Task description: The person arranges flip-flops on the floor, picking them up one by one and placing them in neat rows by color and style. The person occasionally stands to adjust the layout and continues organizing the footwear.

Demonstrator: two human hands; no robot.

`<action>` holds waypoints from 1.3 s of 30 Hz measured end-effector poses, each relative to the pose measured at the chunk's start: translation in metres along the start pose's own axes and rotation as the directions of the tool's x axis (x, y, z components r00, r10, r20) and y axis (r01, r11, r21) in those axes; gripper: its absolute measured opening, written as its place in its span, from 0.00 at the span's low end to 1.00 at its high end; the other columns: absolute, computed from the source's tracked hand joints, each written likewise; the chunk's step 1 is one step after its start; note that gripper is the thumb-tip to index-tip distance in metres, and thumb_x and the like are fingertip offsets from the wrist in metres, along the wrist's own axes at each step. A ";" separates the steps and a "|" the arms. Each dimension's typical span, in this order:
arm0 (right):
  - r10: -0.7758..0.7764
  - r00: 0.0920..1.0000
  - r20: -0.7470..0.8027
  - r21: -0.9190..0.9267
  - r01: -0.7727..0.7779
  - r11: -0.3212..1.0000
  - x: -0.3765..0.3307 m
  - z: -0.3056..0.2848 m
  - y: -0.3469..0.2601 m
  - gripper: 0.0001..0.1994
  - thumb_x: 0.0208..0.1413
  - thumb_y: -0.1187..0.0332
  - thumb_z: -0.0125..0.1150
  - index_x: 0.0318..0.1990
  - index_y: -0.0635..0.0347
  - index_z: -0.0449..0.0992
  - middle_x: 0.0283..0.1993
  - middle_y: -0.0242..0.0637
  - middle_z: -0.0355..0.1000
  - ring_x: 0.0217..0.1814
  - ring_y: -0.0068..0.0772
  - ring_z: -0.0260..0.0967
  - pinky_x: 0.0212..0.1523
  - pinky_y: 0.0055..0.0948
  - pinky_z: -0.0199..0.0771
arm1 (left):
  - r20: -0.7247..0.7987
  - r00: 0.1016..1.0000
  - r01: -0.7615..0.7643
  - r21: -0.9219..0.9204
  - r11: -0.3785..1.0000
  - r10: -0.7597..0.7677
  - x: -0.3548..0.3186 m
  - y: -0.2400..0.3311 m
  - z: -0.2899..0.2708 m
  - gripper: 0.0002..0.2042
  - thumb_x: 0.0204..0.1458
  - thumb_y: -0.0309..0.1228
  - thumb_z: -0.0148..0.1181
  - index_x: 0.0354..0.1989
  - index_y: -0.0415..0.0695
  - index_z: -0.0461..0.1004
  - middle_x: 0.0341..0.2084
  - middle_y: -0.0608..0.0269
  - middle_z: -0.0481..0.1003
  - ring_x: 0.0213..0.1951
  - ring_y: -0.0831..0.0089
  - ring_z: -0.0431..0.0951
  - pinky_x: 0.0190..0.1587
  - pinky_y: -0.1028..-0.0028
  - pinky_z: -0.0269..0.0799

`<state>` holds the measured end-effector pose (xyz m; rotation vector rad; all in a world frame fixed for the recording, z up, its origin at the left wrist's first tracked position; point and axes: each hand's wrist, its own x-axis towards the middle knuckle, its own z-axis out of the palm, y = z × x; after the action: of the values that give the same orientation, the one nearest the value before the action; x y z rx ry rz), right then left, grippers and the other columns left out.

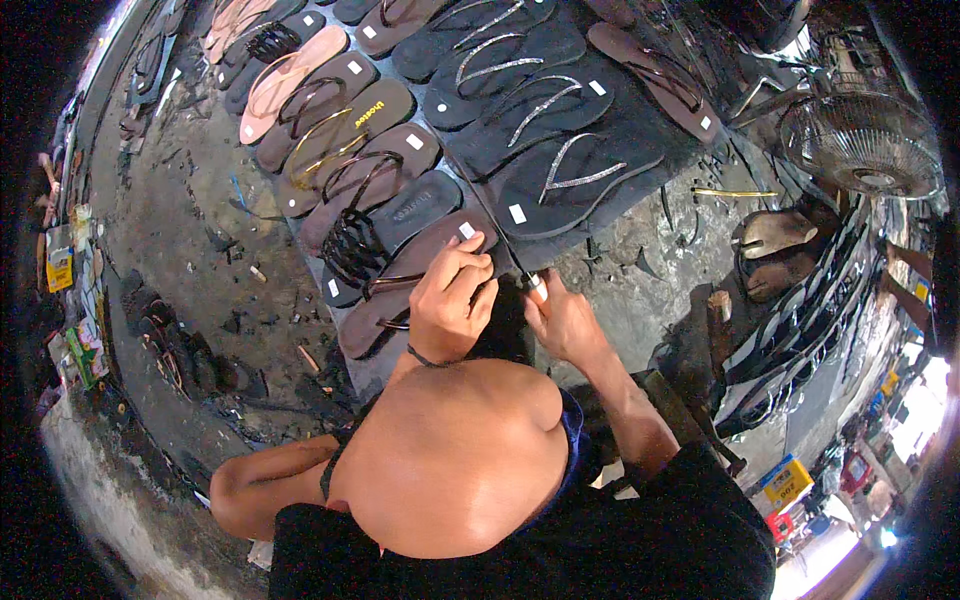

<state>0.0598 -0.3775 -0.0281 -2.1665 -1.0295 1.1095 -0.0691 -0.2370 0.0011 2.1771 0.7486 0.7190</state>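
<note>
Brown and black rubber sandal soles (400, 215) lie in overlapping rows across a grimy work surface (190, 200), each one lapped over the next, apparently so that many fit within arm's reach of the person crouched over them. Nearest the body, a brown sandal sole (400, 285) sits at the front edge of the left-hand row, its strap half fitted. The left hand (450, 300) presses down on that sole, fingers bent and pinched at something small near its heel end, probably to keep the piece from sliding. The right hand (562, 322) is closed around a slim tool with a pale tip (537, 288), held close beside the left and pointed toward the same sole; what the tip touches cannot be made out. Both hands meet just above the person's raised knee (450, 450), with the sole directly ahead of them and touching the left fingers. Black soles with glittering straps (545, 135) fill the right-hand row, and a wire-caged fan (860, 145) stands at the far right.
</note>
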 end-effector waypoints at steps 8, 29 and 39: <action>-0.228 0.973 0.032 0.129 0.222 0.966 0.061 0.037 0.031 0.18 0.56 0.65 0.61 0.54 0.59 0.71 0.49 0.52 0.75 0.48 0.51 0.73 0.47 0.42 0.73 | -0.101 0.994 0.047 -0.007 0.999 -0.048 0.010 0.017 -0.015 0.08 0.38 0.15 0.67 0.28 0.36 0.78 0.34 0.56 0.77 0.48 0.57 0.81 0.54 0.59 0.77; 0.002 0.988 0.157 0.766 -0.123 0.630 0.076 0.054 0.004 0.19 0.64 0.63 0.55 0.61 0.58 0.69 0.55 0.35 0.72 0.53 0.38 0.67 0.59 0.34 0.65 | -0.204 0.979 0.016 -0.044 0.999 -0.025 0.034 0.038 -0.053 0.08 0.36 0.12 0.70 0.24 0.34 0.77 0.30 0.55 0.76 0.43 0.57 0.83 0.48 0.66 0.81; -0.101 0.992 0.072 0.783 0.007 0.621 0.141 0.079 0.012 0.19 0.65 0.61 0.52 0.60 0.59 0.70 0.54 0.35 0.71 0.53 0.38 0.67 0.60 0.33 0.64 | -0.228 0.973 -0.032 -0.022 0.999 0.026 0.043 0.049 -0.079 0.09 0.36 0.12 0.71 0.25 0.33 0.77 0.30 0.54 0.76 0.43 0.55 0.83 0.47 0.66 0.81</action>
<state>0.0527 -0.2655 -0.1449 -1.3524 -0.4718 1.3335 -0.0796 -0.2009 0.0961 2.1080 0.8196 1.0011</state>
